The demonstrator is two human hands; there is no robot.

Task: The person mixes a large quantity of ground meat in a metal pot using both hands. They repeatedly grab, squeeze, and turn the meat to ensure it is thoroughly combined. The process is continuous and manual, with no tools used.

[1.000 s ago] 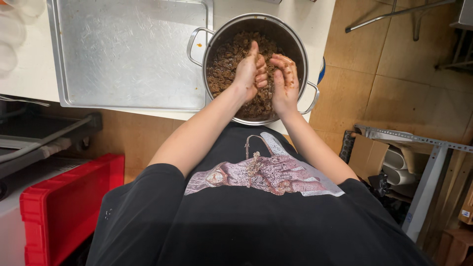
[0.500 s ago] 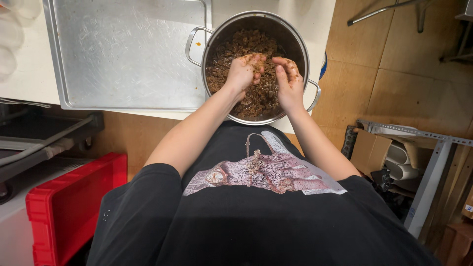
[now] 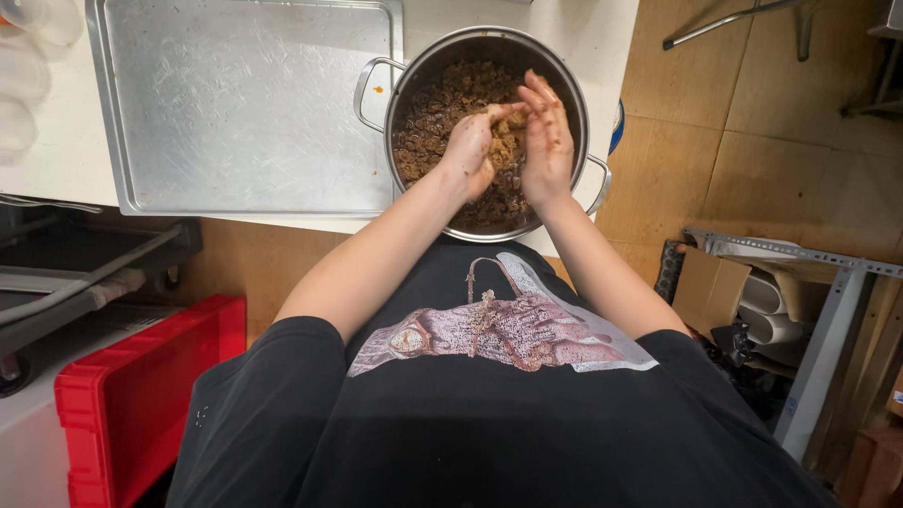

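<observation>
We hold both hands over the steel pot [image 3: 564,89]; left hand [image 3: 470,150] is curled shut around a lump of brown mince [image 3: 503,141], fingers closed on it; right hand [image 3: 546,136] stands flat and upright, fingers straight and together, palm pressed against the other side of the same lump; so the lump sits clamped between the two hands. Directly below the grip lies the rest of the brown mixture [image 3: 428,122], filling the pot; it spreads mostly to the left of the grip. One pot handle [image 3: 367,89] sticks out further left; the other [image 3: 599,183] lies just right of the right wrist. Beyond the left handle, a bare metal tray [image 3: 245,103] lies flat on the white counter [image 3: 56,160], just beside the pot. Nearer us than the grip, well below counter level, a red crate [image 3: 141,395] sits on the left.
</observation>
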